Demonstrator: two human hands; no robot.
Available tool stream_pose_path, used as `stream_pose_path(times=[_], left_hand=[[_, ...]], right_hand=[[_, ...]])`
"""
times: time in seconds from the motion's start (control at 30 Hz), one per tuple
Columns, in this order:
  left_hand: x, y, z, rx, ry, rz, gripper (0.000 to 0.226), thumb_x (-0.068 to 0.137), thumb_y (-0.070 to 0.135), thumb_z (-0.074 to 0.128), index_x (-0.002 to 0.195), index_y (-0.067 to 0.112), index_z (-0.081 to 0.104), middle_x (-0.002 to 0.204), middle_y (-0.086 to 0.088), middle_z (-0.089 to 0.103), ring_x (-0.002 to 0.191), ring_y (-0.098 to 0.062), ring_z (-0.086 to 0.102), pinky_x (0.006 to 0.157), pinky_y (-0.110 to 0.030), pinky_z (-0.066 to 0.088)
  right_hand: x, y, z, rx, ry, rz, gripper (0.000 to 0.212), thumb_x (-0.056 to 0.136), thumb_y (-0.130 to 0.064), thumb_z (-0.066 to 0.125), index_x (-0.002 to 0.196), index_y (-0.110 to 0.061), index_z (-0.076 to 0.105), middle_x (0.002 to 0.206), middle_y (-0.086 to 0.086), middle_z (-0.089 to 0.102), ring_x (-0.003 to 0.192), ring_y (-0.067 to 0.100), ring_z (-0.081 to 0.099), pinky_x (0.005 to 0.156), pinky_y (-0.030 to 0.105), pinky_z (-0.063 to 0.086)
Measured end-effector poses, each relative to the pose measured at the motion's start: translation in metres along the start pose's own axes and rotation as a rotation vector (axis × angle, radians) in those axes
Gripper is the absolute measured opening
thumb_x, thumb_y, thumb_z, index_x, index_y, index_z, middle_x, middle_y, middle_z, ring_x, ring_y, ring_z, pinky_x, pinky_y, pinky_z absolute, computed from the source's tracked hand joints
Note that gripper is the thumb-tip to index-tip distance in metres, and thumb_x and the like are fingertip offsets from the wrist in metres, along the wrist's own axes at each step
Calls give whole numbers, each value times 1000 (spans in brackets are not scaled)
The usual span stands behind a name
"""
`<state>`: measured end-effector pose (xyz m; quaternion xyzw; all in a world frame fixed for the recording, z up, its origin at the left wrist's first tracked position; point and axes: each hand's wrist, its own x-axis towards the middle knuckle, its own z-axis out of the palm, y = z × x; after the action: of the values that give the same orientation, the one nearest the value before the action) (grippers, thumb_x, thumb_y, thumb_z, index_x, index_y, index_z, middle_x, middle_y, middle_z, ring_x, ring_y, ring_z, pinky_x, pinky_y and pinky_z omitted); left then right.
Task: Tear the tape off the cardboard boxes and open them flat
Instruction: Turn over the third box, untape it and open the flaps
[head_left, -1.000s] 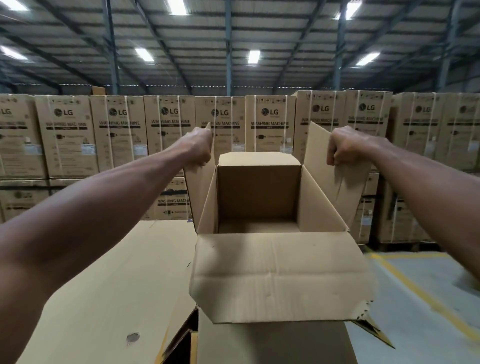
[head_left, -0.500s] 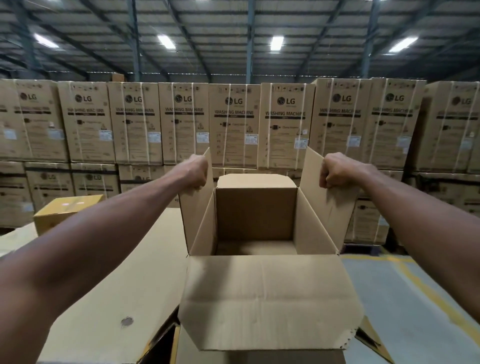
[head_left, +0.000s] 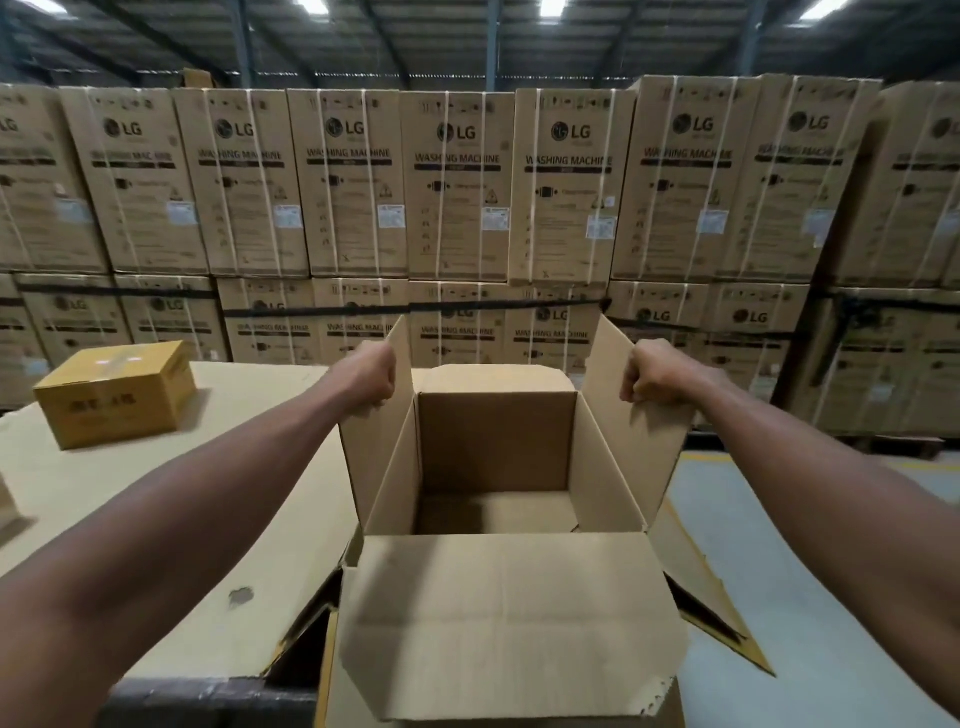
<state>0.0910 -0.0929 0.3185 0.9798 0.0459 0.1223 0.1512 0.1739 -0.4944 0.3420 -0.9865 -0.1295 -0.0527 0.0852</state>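
Both fists are clenching the open cardboard box (head_left: 498, 467) by its side flaps, left hand (head_left: 371, 382) and right hand (head_left: 655, 375); pulling unevenly is possibly risking a torn flap.

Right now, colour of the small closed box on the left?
Yellow-brown small closed box, pale tape on top; head view.

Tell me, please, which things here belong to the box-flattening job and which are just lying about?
Job: open brown cardboard box, left hand and right hand gripping its side flaps.
Lying about: small yellow taped carton, stacked washing machine cartons.
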Motion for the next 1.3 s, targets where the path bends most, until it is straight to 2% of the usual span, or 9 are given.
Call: stream_pose_path(times=[0.17, 0.33, 0.53, 0.67, 0.8, 1.0, 1.1, 1.17, 1.3], left_hand=[[3, 2, 11, 19, 33, -11, 12, 95, 5, 69, 85, 11, 69, 82, -11, 70, 65, -19, 74, 53, -29, 61], [2, 5, 13, 55, 22, -15, 10, 96, 5, 69, 87, 9, 68, 82, -11, 70, 67, -20, 74, 57, -32, 64], [2, 1, 13, 79, -7, 2, 7, 93, 6, 70, 89, 11, 70, 84, -9, 71, 69, -18, 73, 56, -27, 59], [10, -3, 15, 105, -39, 21, 3, 91, 12, 74, 92, 14, 71, 83, -6, 71, 69, -16, 73, 52, -26, 55], [22, -1, 17, 185, -114, 45, 16, 88, 30, 80, 87, 18, 71, 79, -2, 72, 69, -15, 72, 58, -31, 56], [20, 9, 27, 400, -76, 27, 35, 86, 55, 76, 78, 23, 66, 72, 1, 69, 68, -16, 69, 70, -36, 59], [17, 20, 29, 556, -88, -17, 49, 84, 69, 70, 80, 20, 65, 80, 0, 66, 82, -20, 64, 85, -40, 54], [12, 23, 31, 622, -77, -31, 54, 82, 74, 66, 94, 22, 70, 97, -3, 69, 101, -25, 62, 89, -41, 47], [3, 17, 33, 640, -81, -92, 57, 86, 75, 62, 107, 23, 74, 131, -9, 69, 142, -39, 42, 117, -52, 28]], right_hand=[[3, 8, 8, 66, 7, 19, 14, 86, -6, 78, 89, -19, 73, 90, -6, 67, 83, 5, 59, 80, 28, 45], [-2, 23, 9, 64, 24, 46, 18, 90, -4, 74, 104, -15, 80, 106, 0, 72, 100, 14, 61, 91, 31, 49], [-23, 53, 23, -22, 8, 146, 26, 89, -27, 76, 112, -40, 72, 121, -2, 68, 109, 22, 61, 91, 45, 53], [-34, 68, 63, -82, -10, 302, 30, 94, -24, 69, 121, -37, 70, 139, 13, 57, 138, 38, 40, 116, 55, 26], [-65, 72, 124, 158, 109, 485, 29, 95, -22, 57, 118, -33, 72, 135, 10, 61, 129, 37, 49, 104, 46, 37], [-91, 64, 181, 473, 163, 577, 42, 98, -21, 45, 131, -33, 67, 141, 8, 63, 123, 36, 58, 104, 41, 45], [-93, 61, 178, 502, 188, 593, 38, 101, -20, 46, 130, -29, 69, 140, 9, 63, 126, 36, 56, 106, 40, 43], [-92, 62, 174, 493, 192, 601, 36, 101, -20, 48, 128, -28, 70, 139, 10, 63, 125, 36, 57, 106, 40, 44], [-87, 66, 170, 517, 189, 602, 34, 98, -21, 51, 124, -29, 72, 137, 10, 64, 121, 36, 59, 104, 43, 47]])
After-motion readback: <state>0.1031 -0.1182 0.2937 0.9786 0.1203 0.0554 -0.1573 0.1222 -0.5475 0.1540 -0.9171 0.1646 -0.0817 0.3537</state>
